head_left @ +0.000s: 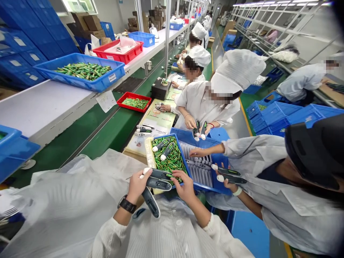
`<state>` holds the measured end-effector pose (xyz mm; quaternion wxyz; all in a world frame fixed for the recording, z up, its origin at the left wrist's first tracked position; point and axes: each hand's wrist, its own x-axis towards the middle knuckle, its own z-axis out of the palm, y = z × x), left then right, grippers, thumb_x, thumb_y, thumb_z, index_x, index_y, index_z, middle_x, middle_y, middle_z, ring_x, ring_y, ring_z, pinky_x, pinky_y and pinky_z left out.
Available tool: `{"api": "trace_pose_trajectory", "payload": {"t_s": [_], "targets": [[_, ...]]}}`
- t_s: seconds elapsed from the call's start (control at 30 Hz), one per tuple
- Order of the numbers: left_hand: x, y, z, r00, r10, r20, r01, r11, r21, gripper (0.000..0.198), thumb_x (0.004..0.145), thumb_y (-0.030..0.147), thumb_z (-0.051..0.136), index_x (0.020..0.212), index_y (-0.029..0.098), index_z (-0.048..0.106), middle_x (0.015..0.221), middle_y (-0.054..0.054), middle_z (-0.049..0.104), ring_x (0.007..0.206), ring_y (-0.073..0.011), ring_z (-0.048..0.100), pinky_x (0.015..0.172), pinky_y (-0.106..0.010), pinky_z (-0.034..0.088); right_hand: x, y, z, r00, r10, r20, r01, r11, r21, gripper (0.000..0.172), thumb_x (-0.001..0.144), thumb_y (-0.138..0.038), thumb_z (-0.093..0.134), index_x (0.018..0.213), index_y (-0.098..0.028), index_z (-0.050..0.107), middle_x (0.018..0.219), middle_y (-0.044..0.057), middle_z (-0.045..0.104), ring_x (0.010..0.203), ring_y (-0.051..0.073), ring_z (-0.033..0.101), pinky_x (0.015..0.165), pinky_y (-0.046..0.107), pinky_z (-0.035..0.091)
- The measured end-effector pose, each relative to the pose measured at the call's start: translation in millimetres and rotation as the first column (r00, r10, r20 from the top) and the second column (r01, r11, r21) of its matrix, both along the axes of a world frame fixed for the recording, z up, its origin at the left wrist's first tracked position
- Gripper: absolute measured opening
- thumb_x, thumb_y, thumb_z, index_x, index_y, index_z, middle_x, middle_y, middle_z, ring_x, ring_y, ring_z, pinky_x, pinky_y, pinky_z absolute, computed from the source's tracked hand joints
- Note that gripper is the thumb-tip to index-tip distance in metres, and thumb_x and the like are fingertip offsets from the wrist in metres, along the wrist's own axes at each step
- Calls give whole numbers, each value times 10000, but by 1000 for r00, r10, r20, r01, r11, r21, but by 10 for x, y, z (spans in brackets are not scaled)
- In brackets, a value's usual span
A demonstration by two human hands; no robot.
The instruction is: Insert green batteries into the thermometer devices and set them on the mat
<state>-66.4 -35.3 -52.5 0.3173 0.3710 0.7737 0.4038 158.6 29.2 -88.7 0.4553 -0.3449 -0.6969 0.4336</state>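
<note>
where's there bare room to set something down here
Bare: the white shelf between the large blue tray and the blue bin at the left edge; the green belt between the red tray and the white sheet. Crowded: around the battery bin, with the left hand, right hand, handheld devices and a co-worker's arms close by.

The battery tray (185, 157) is showing a blue rim beside green batteries (174, 163) banded with gold. At its near edge, devices (158, 183) are displaying dark grey with white edging. Beyond it leftward, a small tray (131, 108) is showing red; rightward, a crate (184, 135) is pairing blue with white-grey stripes.
</note>
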Motion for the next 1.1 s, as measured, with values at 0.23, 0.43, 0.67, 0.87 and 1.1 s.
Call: {"api": "trace_pose_trajectory", "payload": {"t_s": [0.23, 0.43, 0.67, 0.87, 1.1], "targets": [[72, -36, 154, 999, 34, -15, -34, 999, 7, 472, 801, 593, 636, 839, 140, 761, 746, -22, 708, 725, -183, 588, 643, -249, 437, 110, 41, -70, 997, -70, -41, 58, 966, -251, 217, 908, -383, 629, 1030, -203, 635, 888, 59, 687, 821, 190, 655, 774, 317, 537], [100, -65, 248, 999, 11, 43, -12, 999, 31, 481, 801, 595, 635, 825, 130, 758, 722, -22, 681, 697, -166, 558, 622, -238, 425, 88, 77, -170, 960, 42, -277, -202, 790, -580, 343, 791, -475, 748, 980, -190, 719, 822, 43, 708, 694, 158, 634, 662, 284, 524], [112, -87, 327, 998, 3, 69, -5, 999, 33, 481, 802, 594, 641, 843, 130, 760, 754, -26, 694, 723, -170, 570, 653, -237, 439, 89, 42, -35, 868, 346, -356, -495, 657, -568, 336, 861, -510, 676, 867, -176, 701, 765, 25, 682, 722, 156, 614, 746, 306, 511], [87, -129, 348, 996, -15, 82, 12, 999, 37, 477, 807, 591, 636, 842, 133, 766, 749, -29, 700, 708, -171, 576, 636, -235, 438, 46, -48, 34, 756, 509, -411, -649, 508, -566, 358, 866, -535, 663, 953, -198, 579, 729, -2, 643, 676, 163, 622, 715, 328, 524], [26, -128, 371, 999, 29, 28, -29, 1000, 10, 469, 807, 596, 636, 834, 145, 764, 741, -18, 697, 712, -166, 565, 634, -232, 424, 172, 81, 103, 982, 144, -122, -180, 913, -366, 231, 881, -388, 671, 873, -207, 527, 815, -3, 588, 761, 136, 561, 730, 261, 460]]}}
